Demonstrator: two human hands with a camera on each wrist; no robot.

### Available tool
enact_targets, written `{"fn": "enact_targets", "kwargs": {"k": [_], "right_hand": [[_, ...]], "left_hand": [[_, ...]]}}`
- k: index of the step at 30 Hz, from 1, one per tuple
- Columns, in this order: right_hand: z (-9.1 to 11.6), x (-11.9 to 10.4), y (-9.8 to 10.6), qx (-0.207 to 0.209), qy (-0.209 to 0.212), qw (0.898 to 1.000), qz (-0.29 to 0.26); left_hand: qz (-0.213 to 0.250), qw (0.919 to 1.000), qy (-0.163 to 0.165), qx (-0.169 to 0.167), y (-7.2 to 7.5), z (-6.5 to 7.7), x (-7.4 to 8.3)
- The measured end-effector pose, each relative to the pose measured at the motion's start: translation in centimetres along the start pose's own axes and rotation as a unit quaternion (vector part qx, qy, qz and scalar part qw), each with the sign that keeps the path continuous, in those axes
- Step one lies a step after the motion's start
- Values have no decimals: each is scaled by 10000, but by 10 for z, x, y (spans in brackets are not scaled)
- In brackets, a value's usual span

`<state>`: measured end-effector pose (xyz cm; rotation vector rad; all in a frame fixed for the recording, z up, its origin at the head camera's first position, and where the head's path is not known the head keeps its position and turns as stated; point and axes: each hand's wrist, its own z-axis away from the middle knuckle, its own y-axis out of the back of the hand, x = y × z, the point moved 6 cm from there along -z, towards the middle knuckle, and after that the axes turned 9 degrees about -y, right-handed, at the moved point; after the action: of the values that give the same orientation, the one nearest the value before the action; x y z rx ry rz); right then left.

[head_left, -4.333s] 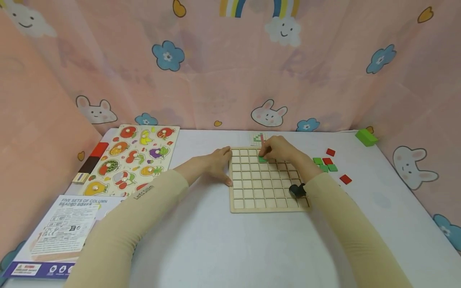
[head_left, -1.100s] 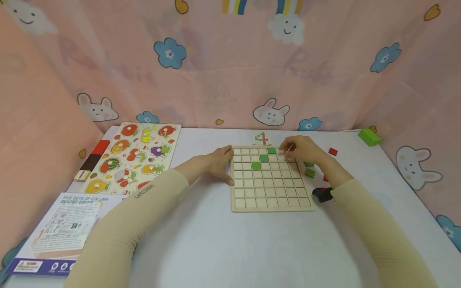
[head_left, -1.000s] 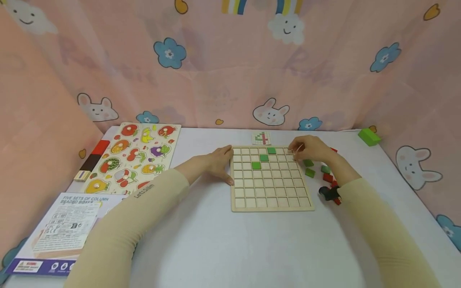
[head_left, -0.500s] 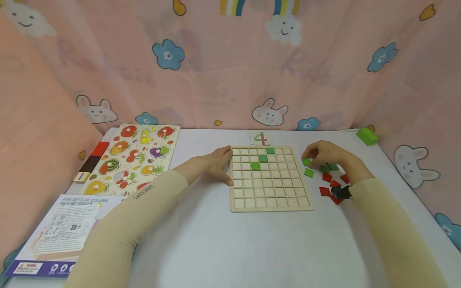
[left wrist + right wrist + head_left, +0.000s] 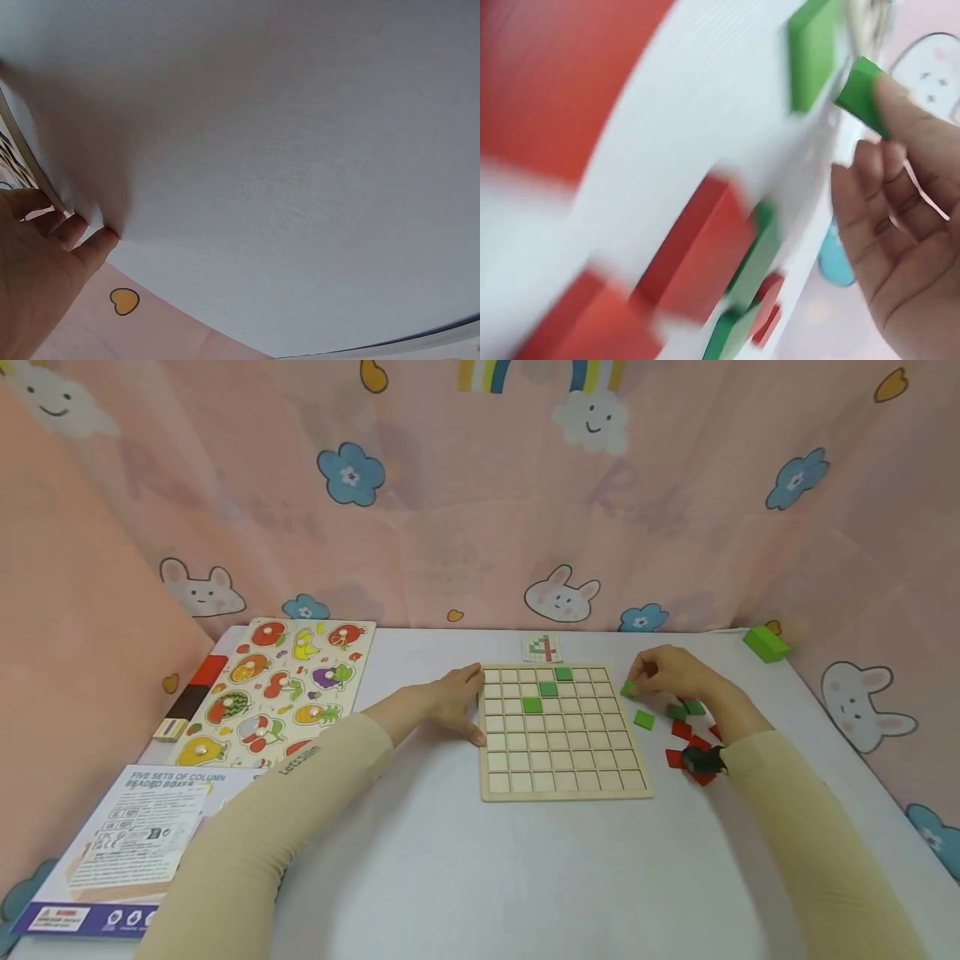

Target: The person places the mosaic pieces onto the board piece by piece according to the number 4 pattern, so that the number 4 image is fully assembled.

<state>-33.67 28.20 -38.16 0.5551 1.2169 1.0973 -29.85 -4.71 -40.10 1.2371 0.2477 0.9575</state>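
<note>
A wooden grid board point(image 5: 567, 741) lies on the white table, with three green tiles point(image 5: 532, 705) set in a diagonal toward its far edge. The left hand point(image 5: 452, 703) rests along the board's left edge, fingers spread; the left wrist view shows its fingertips point(image 5: 105, 238) down on the cloth. To the right of the board, the right hand point(image 5: 670, 675) pinches a green square tile point(image 5: 861, 94) between thumb and fingers. Below that hand lie loose green tiles point(image 5: 643, 719) and several red tiles point(image 5: 682, 729), some hidden by the wrist camera.
A small pattern card point(image 5: 542, 648) sits behind the board. On the left are a fruit peg puzzle point(image 5: 305, 670), red and black blocks point(image 5: 197, 687) and a printed box point(image 5: 90, 860). One green block point(image 5: 766, 645) stands at the back right, near the pink curtain point(image 5: 450, 510).
The right hand has gone from the board to the loose tiles and lifted a green one. Three green tiles now show in the grid. The left hand stays put.
</note>
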Motion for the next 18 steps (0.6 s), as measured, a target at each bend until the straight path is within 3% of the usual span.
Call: {"fn": "enact_targets", "kwargs": {"k": [5,10,14,18], "right_hand": [[0,-32,-4,43,146,9964,-836],[-1,-85,-32,-191,822,9897,-1157],[0,-125,-60,-329,1319,9862,-950],[0,-152,-80,-308,1527,9863,-536]], "left_hand": [[61,10000,14,3,0,1,-1],[91,10000,2,4,1,2,-1],[90,10000,-20,27,1,2,0],[121,9999,24,39,2,3,-1]]}}
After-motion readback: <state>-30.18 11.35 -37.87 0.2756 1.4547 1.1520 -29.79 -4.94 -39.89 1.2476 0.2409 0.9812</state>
